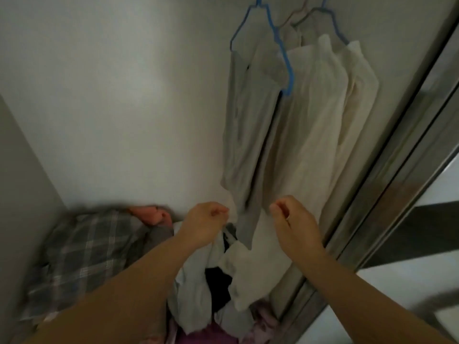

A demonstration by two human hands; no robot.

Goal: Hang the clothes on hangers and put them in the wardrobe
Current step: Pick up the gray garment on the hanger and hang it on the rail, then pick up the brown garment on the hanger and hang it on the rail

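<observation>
Head view. We see the inside of a white wardrobe (111, 108), with a mirrored sliding door (407, 184) along its right edge.

Hanging garments: a grey garment (246, 125) hangs on a blue hanger (275, 43), nearest the back wall. Just beside it, to the right, a cream garment (310, 125) hangs next, and a second cream garment (357, 95) hangs behind that on another blue hanger (332, 23). All three hang close together, their fabric touching.

Hands: our left hand (205, 223) is raised at the lower hem of the grey garment, fingers curled, fingertips pressed together at the hem edge. Whether fabric sits between them, we cannot tell. Our right hand (294, 220) is raised at the lower part of the first cream garment, fingers curled towards the thumb; whether it grasps cloth, we cannot tell.

Wardrobe floor: a plaid garment (87, 256) lies at the left, a pink item (151, 214) behind it, and a pile of mixed clothes (223, 289) lies below the hands.
</observation>
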